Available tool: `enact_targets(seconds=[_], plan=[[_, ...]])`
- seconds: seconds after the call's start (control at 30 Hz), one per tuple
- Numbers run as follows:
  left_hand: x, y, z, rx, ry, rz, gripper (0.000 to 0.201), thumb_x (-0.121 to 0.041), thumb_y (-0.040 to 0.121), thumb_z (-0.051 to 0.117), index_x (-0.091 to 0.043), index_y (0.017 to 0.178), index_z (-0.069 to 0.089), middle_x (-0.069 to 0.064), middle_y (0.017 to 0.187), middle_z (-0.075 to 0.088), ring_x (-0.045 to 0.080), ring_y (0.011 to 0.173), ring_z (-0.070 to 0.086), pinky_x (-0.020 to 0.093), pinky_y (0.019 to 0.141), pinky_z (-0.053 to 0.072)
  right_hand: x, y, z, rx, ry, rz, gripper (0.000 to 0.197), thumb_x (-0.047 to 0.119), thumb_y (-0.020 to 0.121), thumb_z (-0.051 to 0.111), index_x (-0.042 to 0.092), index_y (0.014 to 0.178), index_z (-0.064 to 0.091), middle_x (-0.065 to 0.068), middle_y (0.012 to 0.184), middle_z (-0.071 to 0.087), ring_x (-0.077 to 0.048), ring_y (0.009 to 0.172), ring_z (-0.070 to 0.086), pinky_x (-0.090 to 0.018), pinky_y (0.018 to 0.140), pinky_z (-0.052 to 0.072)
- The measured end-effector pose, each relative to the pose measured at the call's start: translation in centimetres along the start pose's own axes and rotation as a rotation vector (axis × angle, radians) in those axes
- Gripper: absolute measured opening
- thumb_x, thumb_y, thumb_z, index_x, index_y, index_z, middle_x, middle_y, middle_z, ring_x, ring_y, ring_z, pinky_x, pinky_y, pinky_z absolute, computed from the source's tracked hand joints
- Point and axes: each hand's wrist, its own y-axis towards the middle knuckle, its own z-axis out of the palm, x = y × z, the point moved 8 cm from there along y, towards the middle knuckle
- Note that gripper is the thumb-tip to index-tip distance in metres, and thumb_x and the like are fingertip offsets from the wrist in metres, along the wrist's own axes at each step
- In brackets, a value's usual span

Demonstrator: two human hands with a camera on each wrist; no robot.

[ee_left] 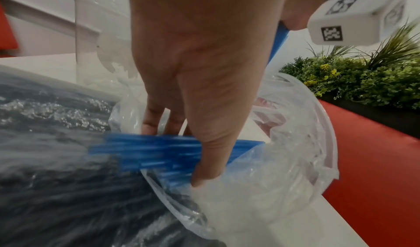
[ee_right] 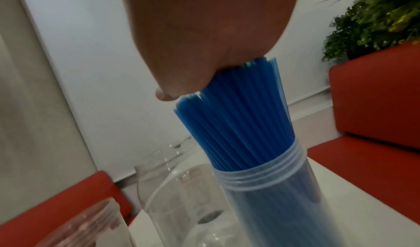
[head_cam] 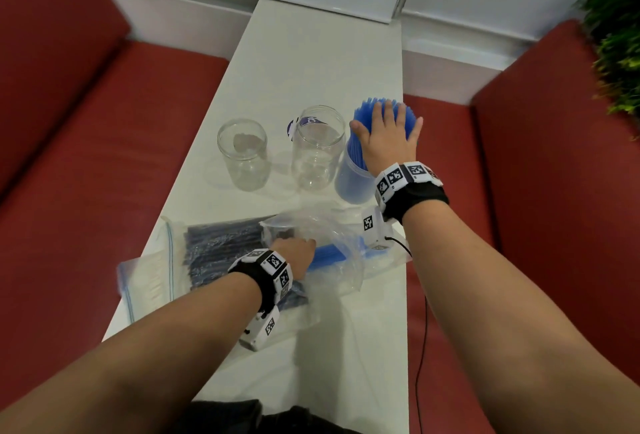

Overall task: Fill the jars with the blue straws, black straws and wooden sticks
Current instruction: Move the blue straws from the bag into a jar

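Observation:
Three clear jars stand in a row on the white table (head_cam: 311, 63). The right jar (head_cam: 351, 181) is packed with upright blue straws (head_cam: 363, 111). My right hand (head_cam: 388, 132) lies flat on their tops, fingers straight; the right wrist view shows the palm (ee_right: 204, 44) pressing on the straw ends (ee_right: 238, 116) above the jar's threaded neck (ee_right: 268, 172). My left hand (head_cam: 298, 253) reaches into a crumpled clear bag (head_cam: 332, 226) and grips a small bundle of blue straws (ee_left: 141, 150) between thumb and curled fingers (ee_left: 156, 123). The middle jar (head_cam: 318, 146) and the left jar (head_cam: 242, 153) hold nothing.
A zip bag of black straws (head_cam: 214, 246) lies at the near left, partly under my left wrist. Beside it a zip bag of pale wooden sticks (head_cam: 152, 271) overhangs the table's left edge. Red bench seats (head_cam: 104, 156) flank the narrow table. Green plants (head_cam: 616, 35) stand at the right.

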Motion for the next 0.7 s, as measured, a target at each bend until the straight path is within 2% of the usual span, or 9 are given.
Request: enact_targets(seconds=[0.1, 0.2, 0.33, 0.43, 0.5, 0.6, 0.67, 0.7], plan=[[0.0, -0.3, 0.2, 0.012, -0.032, -0.008, 0.034, -0.017, 0.094, 0.055, -0.007, 0.125, 0.046, 0.013, 0.115, 0.063, 0.032, 0.101, 0.064, 0.042, 0.082, 0.052, -0.8, -0.3, -0.5, -0.054, 0.006, 0.092, 0.079, 0.066, 0.101, 0.017, 0.015, 0.161, 0.012, -0.006, 0.17, 0.005, -0.031, 0.156, -0.004, -0.06, 0.12, -0.009], [0.2, -0.6, 0.0, 0.015, -0.059, -0.003, 0.028, -0.013, 0.099, 0.047, -0.004, 0.125, 0.05, 0.016, 0.117, 0.063, 0.033, 0.104, 0.063, 0.04, 0.086, 0.05, -1.1, -0.9, 0.3, 0.025, 0.005, 0.113, 0.083, 0.068, 0.1, 0.017, 0.013, 0.161, 0.009, -0.007, 0.17, 0.003, -0.03, 0.156, -0.006, -0.06, 0.122, -0.006], [0.4, -1.3, -1.2, 0.045, -0.004, -0.005, 0.03, -0.014, 0.099, 0.05, -0.001, 0.125, 0.054, 0.016, 0.123, 0.062, 0.031, 0.111, 0.061, 0.035, 0.092, 0.047, -1.2, -1.2, -0.7, -0.046, 0.076, 0.127, 0.08, 0.065, 0.102, 0.02, 0.013, 0.161, 0.008, -0.009, 0.17, 0.002, -0.033, 0.156, -0.007, -0.058, 0.123, -0.006], [0.4, -1.9, -2.1, 0.056, 0.009, -0.021, 0.03, -0.014, 0.1, 0.051, -0.001, 0.126, 0.059, 0.016, 0.126, 0.062, 0.03, 0.115, 0.06, 0.034, 0.096, 0.045, -1.0, -2.1, -0.5, 0.022, 0.082, 0.113, 0.082, 0.065, 0.102, 0.022, 0.012, 0.162, 0.005, -0.009, 0.17, 0.001, -0.031, 0.156, -0.007, -0.057, 0.123, -0.007], [0.4, -2.4, -2.8, 0.029, 0.031, -0.026, 0.028, -0.014, 0.1, 0.05, 0.0, 0.122, 0.06, 0.015, 0.125, 0.063, 0.029, 0.114, 0.061, 0.033, 0.095, 0.046, -0.9, -2.9, -2.0, -0.098, 0.174, 0.088, 0.078, 0.06, 0.104, 0.026, 0.011, 0.161, 0.008, -0.01, 0.169, 0.006, -0.031, 0.156, -0.004, -0.055, 0.123, -0.007], [0.5, -3.1, -3.1, 0.008, 0.082, -0.039, 0.026, -0.008, 0.101, 0.045, 0.001, 0.12, 0.061, 0.015, 0.123, 0.064, 0.029, 0.113, 0.061, 0.033, 0.095, 0.047, 0.1, -5.2, -4.6, -0.321, 0.385, -0.019, 0.064, 0.044, 0.107, 0.036, 0.012, 0.159, 0.021, -0.01, 0.166, 0.022, -0.03, 0.156, 0.006, -0.048, 0.124, -0.006], [0.6, -3.8, -3.8, -0.013, 0.113, -0.057, 0.026, -0.007, 0.101, 0.043, -0.001, 0.118, 0.062, 0.014, 0.121, 0.065, 0.03, 0.111, 0.062, 0.034, 0.092, 0.049, 1.1, -7.4, -4.7, -0.357, 0.556, -0.108, 0.055, 0.032, 0.106, 0.043, 0.012, 0.156, 0.031, -0.008, 0.161, 0.035, -0.028, 0.155, 0.014, -0.045, 0.127, 0.0], [0.8, -4.1, -4.4, -0.027, 0.119, -0.077, 0.026, -0.01, 0.1, 0.045, -0.003, 0.117, 0.064, 0.012, 0.119, 0.065, 0.029, 0.109, 0.063, 0.035, 0.088, 0.05, 1.7, -8.6, -4.3, -0.324, 0.669, -0.149, 0.051, 0.026, 0.105, 0.045, 0.013, 0.154, 0.037, -0.008, 0.158, 0.04, -0.026, 0.153, 0.022, -0.045, 0.127, 0.008]])
